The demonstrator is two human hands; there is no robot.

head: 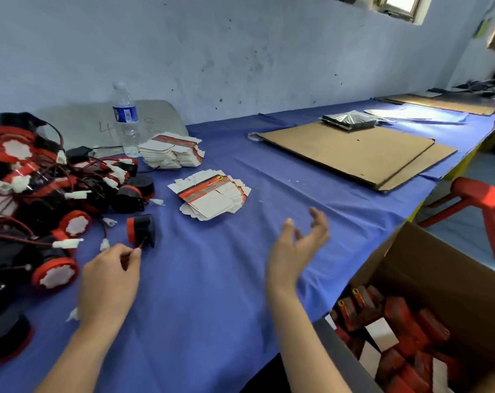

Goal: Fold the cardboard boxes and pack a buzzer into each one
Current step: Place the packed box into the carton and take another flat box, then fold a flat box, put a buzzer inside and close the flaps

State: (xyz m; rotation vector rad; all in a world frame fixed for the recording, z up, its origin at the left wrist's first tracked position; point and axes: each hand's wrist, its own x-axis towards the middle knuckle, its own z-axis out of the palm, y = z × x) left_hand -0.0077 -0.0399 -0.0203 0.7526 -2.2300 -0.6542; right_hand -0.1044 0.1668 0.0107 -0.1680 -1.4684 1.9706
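Lower left, our left hand (110,276) pinches a buzzer (141,229) wire (141,245), likely to pull it free; our right hand (294,251) hovers spread, empty.

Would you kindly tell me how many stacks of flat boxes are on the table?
2. One stack sits beside the bottle; the other stack lies nearer, right of the buzzers. Others may hide under them.

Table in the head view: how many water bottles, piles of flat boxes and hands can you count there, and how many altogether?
Water bottle: 1
Piles of flat boxes: 2, the far pile and the near pile
Hands: 2, the left hand pinching a buzzer wire, the right hand empty
Total: 5
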